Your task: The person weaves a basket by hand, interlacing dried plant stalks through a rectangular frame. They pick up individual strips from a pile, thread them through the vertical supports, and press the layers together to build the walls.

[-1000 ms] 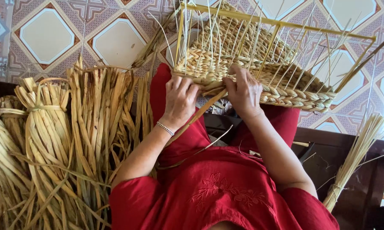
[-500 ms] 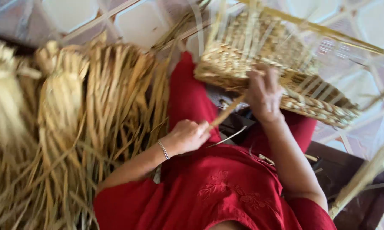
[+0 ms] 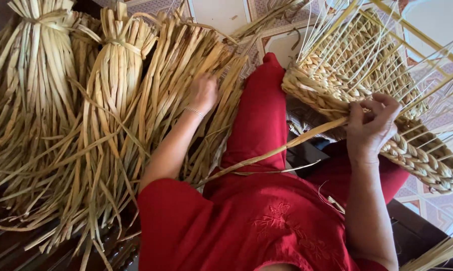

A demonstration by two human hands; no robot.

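Observation:
A half-woven straw basket point(image 3: 337, 85) on a thin stick frame rests on my lap at the upper right. My right hand point(image 3: 371, 125) pinches the basket's braided rim together with a long loose strand point(image 3: 266, 155) that trails down to the left across my red trousers. My left hand point(image 3: 204, 93) is stretched out to the left and lies on a pile of dried straw strands point(image 3: 176, 75); its fingers are among the strands, and whether they grip any cannot be told.
Tied bundles of dried straw point(image 3: 40, 65) fill the left side, one bound near its top point(image 3: 118, 60). Patterned floor tiles point(image 3: 427, 20) show beyond the basket. A dark wooden seat edge point(image 3: 417, 231) lies at the lower right, with more straw point(image 3: 437, 253) in the corner.
My left hand has left the basket rim and swung out left onto the straw pile. The view has turned left. My right hand stays on the rim.

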